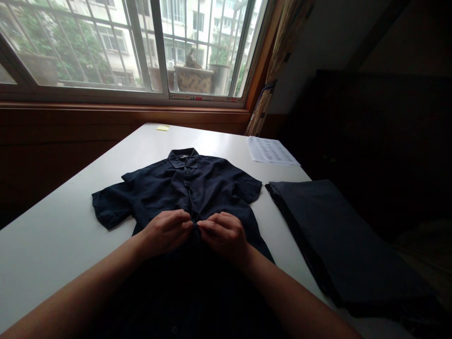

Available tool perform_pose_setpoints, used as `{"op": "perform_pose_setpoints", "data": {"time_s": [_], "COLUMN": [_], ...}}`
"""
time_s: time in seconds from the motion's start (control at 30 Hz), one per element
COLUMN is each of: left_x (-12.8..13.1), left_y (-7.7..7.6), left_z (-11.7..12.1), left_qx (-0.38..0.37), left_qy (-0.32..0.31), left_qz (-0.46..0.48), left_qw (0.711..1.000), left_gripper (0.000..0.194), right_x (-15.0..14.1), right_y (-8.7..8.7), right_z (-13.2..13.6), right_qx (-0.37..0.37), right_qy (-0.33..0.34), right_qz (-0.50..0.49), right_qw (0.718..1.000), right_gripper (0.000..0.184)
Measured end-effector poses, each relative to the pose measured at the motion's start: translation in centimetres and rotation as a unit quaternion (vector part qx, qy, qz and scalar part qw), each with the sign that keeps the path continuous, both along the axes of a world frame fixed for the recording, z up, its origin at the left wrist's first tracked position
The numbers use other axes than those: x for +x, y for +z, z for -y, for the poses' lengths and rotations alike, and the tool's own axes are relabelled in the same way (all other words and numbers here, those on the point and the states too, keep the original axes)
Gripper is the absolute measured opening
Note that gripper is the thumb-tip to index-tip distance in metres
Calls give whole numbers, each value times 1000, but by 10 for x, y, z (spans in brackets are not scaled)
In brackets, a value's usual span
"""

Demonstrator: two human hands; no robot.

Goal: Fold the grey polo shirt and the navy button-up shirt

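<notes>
A dark navy short-sleeved shirt (197,186) lies face up on the white table (52,235), collar toward the window and sleeves spread. My left hand (165,230) and my right hand (224,234) meet at the shirt's front placket, mid-chest. The fingers of both are curled and pinch the fabric at the button line. Whether a button is between the fingers is hidden.
A folded dark garment (339,240) lies on the table's right side. A printed sheet of paper (270,150) rests at the far right corner, a yellow sticky note (163,127) at the far edge. A window and a curtain (278,61) stand behind the table.
</notes>
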State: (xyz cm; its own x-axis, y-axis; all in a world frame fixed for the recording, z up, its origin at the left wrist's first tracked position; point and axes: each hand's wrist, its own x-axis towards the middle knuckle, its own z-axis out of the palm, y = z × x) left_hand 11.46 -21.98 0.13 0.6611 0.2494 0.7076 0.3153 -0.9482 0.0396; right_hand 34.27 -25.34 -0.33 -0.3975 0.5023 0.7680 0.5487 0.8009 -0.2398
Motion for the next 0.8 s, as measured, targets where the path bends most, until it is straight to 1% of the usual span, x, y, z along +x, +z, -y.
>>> {"op": "perform_pose_setpoints", "data": {"time_s": [0.13, 0.3, 0.33, 0.43, 0.47, 0.5, 0.53, 0.6, 0.67, 0.73, 0.8], "left_x": [0, 1, 1, 4, 4, 5, 4, 3, 0, -1, -2], "left_y": [-1, -3, -3, 0, 1, 0, 0, -3, -6, -7, -6], "left_z": [-2, -1, -1, 0, 0, -1, -2, -6, -10, -14, -16], "left_qx": [-11, -104, -100, -25, -13, -17, -37, -106, -162, -186, -192], "left_qy": [-11, -15, -12, -1, 1, 1, -4, -19, -28, -18, -7], "left_qz": [9, 42, 43, 31, 27, 25, 23, 15, 1, -28, -73], "left_qw": [1000, 994, 994, 999, 1000, 1000, 999, 994, 986, 982, 979], "left_gripper": [6, 5, 5, 6, 7, 7, 8, 11, 18, 24, 28], "right_x": [-3, -5, -5, -4, -3, -2, -1, 0, 2, 3, 5], "right_y": [1, 5, 5, 4, 4, 3, 3, 2, 3, 4, 4], "right_z": [1, 3, 3, 3, 2, 2, 2, 1, 0, -1, -2], "right_qx": [-19, -32, -34, -42, -45, -49, -56, -78, -111, -145, -180], "right_qy": [7, 9, 7, -2, -5, -8, -11, -11, -12, -19, -28], "right_qz": [-36, -61, -64, -67, -66, -65, -65, -68, -76, -88, -98], "right_qw": [999, 998, 997, 997, 997, 997, 996, 995, 991, 985, 978], "right_gripper": [9, 8, 9, 9, 9, 8, 8, 9, 11, 14, 16]}}
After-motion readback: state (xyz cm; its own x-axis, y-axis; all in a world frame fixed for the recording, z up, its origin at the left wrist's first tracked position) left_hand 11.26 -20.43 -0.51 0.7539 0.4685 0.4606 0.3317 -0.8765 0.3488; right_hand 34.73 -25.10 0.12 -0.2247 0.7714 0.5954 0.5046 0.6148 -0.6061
